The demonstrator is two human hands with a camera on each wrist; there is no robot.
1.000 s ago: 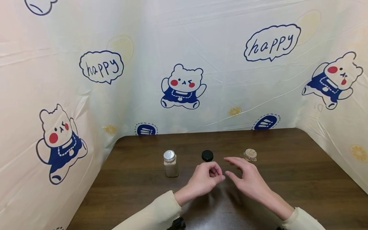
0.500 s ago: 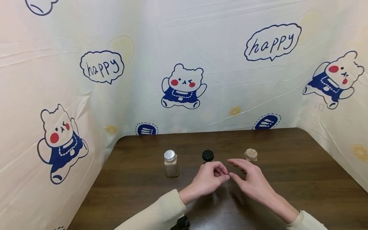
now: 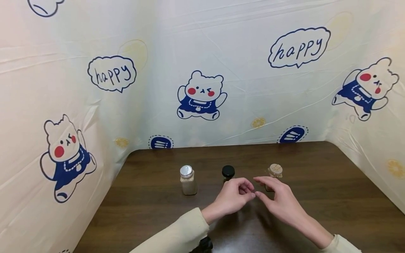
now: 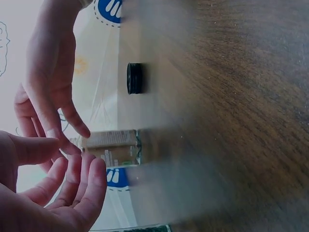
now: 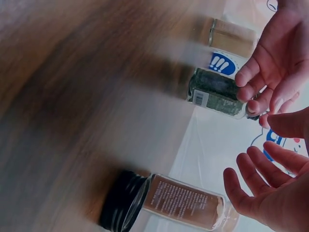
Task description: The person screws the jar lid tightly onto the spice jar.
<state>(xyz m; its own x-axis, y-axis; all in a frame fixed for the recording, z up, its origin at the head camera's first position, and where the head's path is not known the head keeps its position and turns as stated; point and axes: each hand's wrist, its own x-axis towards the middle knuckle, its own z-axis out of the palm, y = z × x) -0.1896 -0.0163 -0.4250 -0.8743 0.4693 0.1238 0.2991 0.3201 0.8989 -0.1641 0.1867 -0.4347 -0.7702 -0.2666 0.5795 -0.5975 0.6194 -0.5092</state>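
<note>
My left hand (image 3: 233, 197) hovers over the table in front of the black-lidded jar of dark green herbs (image 5: 217, 89). Its fingers are loosely curled, and I see nothing held in them. Facing it, my right hand (image 3: 284, 201) has its fingers spread in a loose arch around no visible object. The two thumb tips are very close; whether they touch, I cannot tell. Behind the right hand stands a jar of brown powder (image 5: 183, 203) with a holed shaker top (image 3: 276, 169). A loose black lid (image 4: 135, 78) lies on the table, hidden in the head view.
A square jar of beige powder (image 3: 189, 186) with a silver lid stands to the left on the dark wooden table (image 3: 152, 211). A pale printed curtain (image 3: 240, 88) encloses the table's back and sides.
Both hands have shifted a little to the right, the left one further, narrowing the gap between the thumbs. The jars have stayed in place.
</note>
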